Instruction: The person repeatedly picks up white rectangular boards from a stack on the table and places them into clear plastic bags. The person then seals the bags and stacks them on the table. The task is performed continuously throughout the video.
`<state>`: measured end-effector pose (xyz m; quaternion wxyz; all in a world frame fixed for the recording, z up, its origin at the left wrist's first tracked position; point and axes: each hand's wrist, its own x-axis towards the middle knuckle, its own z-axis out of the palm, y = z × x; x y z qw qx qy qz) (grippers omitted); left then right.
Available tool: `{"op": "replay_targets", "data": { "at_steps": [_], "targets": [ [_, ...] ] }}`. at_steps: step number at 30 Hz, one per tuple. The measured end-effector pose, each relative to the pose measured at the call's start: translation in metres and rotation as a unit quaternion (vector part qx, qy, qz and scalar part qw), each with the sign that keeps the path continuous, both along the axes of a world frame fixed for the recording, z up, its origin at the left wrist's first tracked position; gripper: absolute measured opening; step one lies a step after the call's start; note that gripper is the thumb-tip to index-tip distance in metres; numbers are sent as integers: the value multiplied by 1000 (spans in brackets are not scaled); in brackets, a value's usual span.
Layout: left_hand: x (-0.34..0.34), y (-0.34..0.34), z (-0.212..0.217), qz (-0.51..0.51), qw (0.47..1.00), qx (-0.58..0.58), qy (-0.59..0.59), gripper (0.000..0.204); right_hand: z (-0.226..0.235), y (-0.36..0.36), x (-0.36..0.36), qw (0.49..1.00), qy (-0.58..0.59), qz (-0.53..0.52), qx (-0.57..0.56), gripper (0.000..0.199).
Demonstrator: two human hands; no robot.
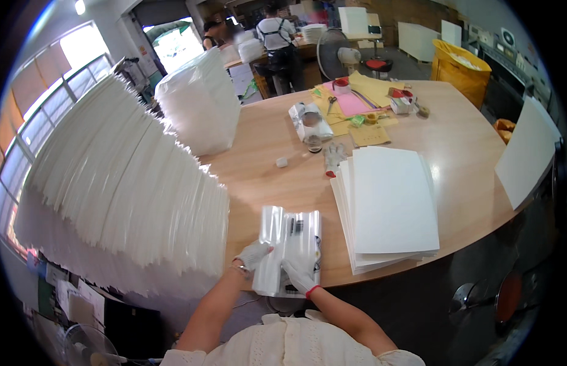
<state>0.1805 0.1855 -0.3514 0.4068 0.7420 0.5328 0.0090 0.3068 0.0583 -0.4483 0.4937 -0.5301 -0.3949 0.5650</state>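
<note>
The clear plastic packaging lies lower middle of the frame, the left hand and right hand resting on it; whether the fingers pinch it, one cannot tell. It looks light, soft, slippery, probably best held by its side edges. Mid-frame: one loose glove, one pile of white sheets

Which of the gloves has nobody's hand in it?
The glove lying by the far left corner of the white sheet stack; the other two are worn on the left hand and right hand.
</note>
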Motion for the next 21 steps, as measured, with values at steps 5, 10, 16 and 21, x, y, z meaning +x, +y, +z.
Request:
{"op": "replay_targets", "data": {
  "at_steps": [5,10,16,21],
  "targets": [
    [-52,-7,35,175,790,-372,-455,23,69,-64,34,960,251,-17,-126,38],
    [-38,-71,163,72,918,-82,-382,22,32,-118,74,975,194,-106,-29,34],
    [-21,-37,239,116,821,-246,-502,15,21,-152,118,958,166,-191,-136,29],
    [-26,36,298,-98,940,-21,-326,17,16,-151,114,961,151,-194,-124,29]
  ]
}}
